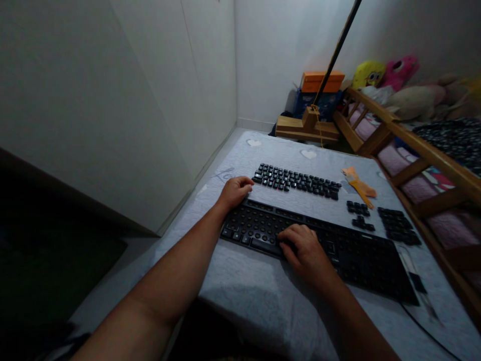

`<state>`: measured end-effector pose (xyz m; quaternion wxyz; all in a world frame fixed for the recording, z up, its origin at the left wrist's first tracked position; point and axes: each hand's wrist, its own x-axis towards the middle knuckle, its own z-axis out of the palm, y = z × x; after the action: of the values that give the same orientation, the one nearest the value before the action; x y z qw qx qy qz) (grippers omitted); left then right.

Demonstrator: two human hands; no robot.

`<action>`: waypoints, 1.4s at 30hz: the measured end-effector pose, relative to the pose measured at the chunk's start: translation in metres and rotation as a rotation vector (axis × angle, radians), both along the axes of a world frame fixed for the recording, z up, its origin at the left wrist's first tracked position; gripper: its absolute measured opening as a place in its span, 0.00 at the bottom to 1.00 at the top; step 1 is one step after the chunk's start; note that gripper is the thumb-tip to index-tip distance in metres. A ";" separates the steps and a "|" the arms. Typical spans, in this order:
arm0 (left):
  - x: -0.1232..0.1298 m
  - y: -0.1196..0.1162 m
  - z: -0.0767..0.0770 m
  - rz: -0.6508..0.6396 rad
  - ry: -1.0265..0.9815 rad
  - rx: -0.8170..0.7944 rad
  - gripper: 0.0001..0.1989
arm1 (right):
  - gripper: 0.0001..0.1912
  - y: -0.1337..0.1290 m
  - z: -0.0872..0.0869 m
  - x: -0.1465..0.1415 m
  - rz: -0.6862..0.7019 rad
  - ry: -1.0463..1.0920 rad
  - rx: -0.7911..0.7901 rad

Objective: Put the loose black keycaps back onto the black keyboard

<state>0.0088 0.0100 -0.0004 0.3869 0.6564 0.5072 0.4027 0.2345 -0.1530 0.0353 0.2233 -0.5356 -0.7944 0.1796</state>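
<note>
A black keyboard [265, 213] lies on the cloth-covered surface, most of its keycaps off and a few left along its lower left edge. Behind it, loose black keycaps [296, 180] sit in rows. My left hand [236, 191] is closed at the left end of these rows, above the keyboard's upper left corner; what its fingers hold, if anything, is too small to make out. My right hand [300, 245] rests over the keyboard's lower middle, fingers curled together near the long bottom key, their tips partly hidden.
More keycaps [398, 225] lie at the right, near an orange-handled brush [361, 193] on an orange cloth [370, 190]. A clear tool-like item [417, 281] lies beside the keyboard's right end, and a cable [424, 328] runs off front right. A wooden bed rail [413, 135] borders the right.
</note>
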 end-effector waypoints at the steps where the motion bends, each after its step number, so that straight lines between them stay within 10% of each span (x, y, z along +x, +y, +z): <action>1: 0.000 0.000 0.000 -0.003 -0.003 0.003 0.13 | 0.08 0.000 0.000 0.000 0.002 -0.002 0.003; 42: 0.000 -0.001 0.003 0.007 0.009 -0.004 0.13 | 0.09 0.002 -0.002 0.001 0.043 -0.026 0.076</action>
<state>0.0090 0.0088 0.0025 0.3846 0.6555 0.5122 0.4001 0.2356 -0.1513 0.0334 0.2292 -0.5116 -0.8149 0.1470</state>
